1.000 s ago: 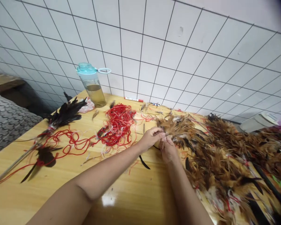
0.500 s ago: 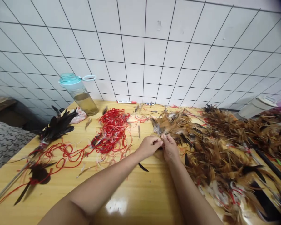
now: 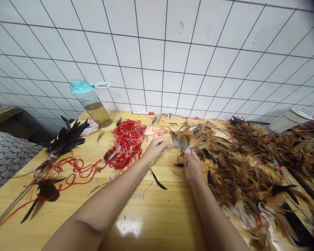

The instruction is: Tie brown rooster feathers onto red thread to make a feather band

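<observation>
My left hand (image 3: 156, 150) is raised over the middle of the table, thumb and fingers pinched together; whatever is between them is too small to make out. At the near edge of a pile of brown and grey feathers (image 3: 199, 137), my right hand (image 3: 193, 165) pinches a feather, mostly hidden by its fingers. A dark feather tip (image 3: 178, 165) shows just left of that hand. Below and between the hands, a single black feather (image 3: 159, 180) lies on the wood. Left of my left hand is a tangled heap of red cord (image 3: 128, 143).
Larger heaps of brown feathers (image 3: 240, 170) cover the right side. A bottle with a turquoise lid (image 3: 95, 108) stands by the tiled wall, near a red marker (image 3: 143, 112). Black feathers tied to a stick (image 3: 68, 137) lie at left. A pale container (image 3: 290, 120) stands at far right.
My hands were together at the feather pile; the left has moved away to the left and a little up. My right hand remains at the pile's edge.
</observation>
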The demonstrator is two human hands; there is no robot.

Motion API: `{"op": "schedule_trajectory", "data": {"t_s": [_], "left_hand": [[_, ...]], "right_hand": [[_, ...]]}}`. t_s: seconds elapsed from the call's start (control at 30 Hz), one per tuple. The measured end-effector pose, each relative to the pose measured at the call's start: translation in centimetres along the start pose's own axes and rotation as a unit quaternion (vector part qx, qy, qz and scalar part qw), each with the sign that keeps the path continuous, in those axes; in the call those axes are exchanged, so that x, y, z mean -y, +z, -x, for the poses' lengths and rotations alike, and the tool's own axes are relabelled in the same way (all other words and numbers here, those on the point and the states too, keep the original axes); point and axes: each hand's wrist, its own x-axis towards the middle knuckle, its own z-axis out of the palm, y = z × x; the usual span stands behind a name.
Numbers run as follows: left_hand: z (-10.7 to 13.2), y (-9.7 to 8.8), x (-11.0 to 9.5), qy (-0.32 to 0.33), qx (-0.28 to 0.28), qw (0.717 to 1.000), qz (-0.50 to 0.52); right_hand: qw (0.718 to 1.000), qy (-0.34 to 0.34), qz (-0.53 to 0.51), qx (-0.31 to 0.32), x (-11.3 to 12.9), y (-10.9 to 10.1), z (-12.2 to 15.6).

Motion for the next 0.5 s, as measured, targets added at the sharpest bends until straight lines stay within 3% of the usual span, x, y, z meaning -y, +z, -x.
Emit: {"op": "schedule_trajectory", "data": {"t_s": [0.07, 0.17, 0.33, 0.5], "left_hand": [[-0.6, -0.7, 0.3, 0.019, -0.046, 0.996, -0.077], [-1.0, -1.0, 0.6, 0.051, -0.069, 0.978, -0.188], [-0.8, -0.6, 0.7, 0.097, -0.047, 0.958, -0.265], [-0.4, -0.3, 0.9, 0.116, -0.028, 0.951, -0.284]], "right_hand": [[1.0, 0.0, 0.004, -0.007, 0.0, 0.0, 0.1], [0.999, -0.023, 0.027, -0.005, 0.3, 0.0, 0.3], [0.997, -0.073, 0.03, -0.022, 2.8, -0.7, -0.2], [0.99, -0.126, 0.033, -0.059, 4.7, -3.4, -1.9]]}}
